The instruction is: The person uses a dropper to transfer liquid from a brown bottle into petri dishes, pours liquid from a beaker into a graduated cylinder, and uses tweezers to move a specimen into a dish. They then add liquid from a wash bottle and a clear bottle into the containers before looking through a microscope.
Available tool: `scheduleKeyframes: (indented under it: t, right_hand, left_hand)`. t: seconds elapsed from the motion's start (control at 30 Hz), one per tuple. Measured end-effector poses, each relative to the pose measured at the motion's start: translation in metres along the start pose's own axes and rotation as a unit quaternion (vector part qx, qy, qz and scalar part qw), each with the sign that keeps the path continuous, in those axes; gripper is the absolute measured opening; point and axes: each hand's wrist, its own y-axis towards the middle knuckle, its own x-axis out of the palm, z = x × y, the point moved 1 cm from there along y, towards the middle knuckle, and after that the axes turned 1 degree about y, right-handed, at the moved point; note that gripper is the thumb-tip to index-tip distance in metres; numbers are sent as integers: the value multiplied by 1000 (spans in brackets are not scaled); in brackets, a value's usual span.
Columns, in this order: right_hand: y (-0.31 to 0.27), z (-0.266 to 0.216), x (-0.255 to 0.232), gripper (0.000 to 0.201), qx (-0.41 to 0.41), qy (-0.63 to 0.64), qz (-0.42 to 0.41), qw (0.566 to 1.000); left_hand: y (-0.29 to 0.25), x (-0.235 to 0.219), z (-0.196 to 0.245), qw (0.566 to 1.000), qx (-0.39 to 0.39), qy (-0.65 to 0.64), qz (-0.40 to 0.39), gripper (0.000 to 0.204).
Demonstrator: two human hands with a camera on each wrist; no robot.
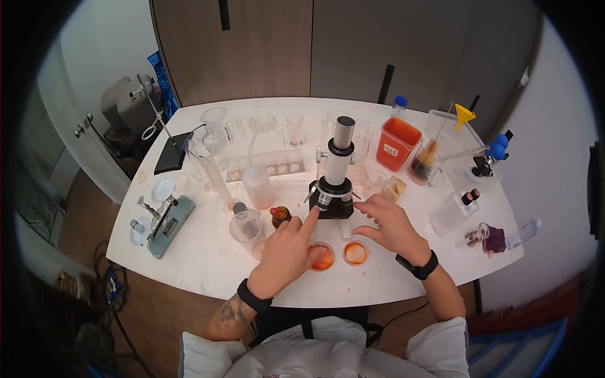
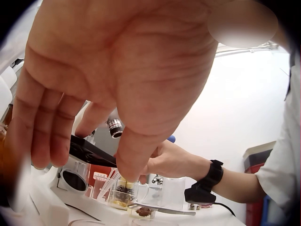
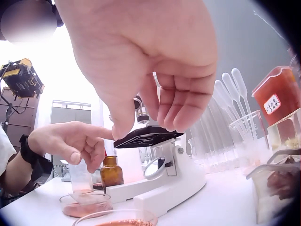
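Note:
A microscope (image 1: 336,170) with a black stage (image 3: 148,136) and white base (image 3: 171,188) stands in front of me. My left hand (image 1: 287,252) has its index finger stretched to the left front of the stage, its other fingers loosely bent. Its palm fills much of the left wrist view. At the stage's right side is my right hand (image 1: 394,227), index fingertip close to the edge and thumb spread apart below. In the right wrist view its fingers overlap the stage. Below my hands lie two dishes with orange-red contents, a left dish (image 1: 323,257) and a right dish (image 1: 355,252).
A brown dropper bottle (image 1: 280,217) and a clear flask (image 1: 246,223) stand left of the microscope. Farther left is a green balance (image 1: 171,227). Glassware and a wash bottle (image 1: 256,186) stand behind; a red container (image 1: 398,143) is at back right.

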Motion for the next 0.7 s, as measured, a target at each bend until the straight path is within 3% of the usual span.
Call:
scheduleKeyframes:
  t: [0.23,0.7]
  right_hand:
    - [-4,1,7,62,-34,-70,1,997]
    - [-2,-1,5,64,-25,-71,10,997]
  left_hand:
    - [4,5,-3,1000,-13,1,-15,80]
    - [9,7,-6,999,-26,-22,1,84]
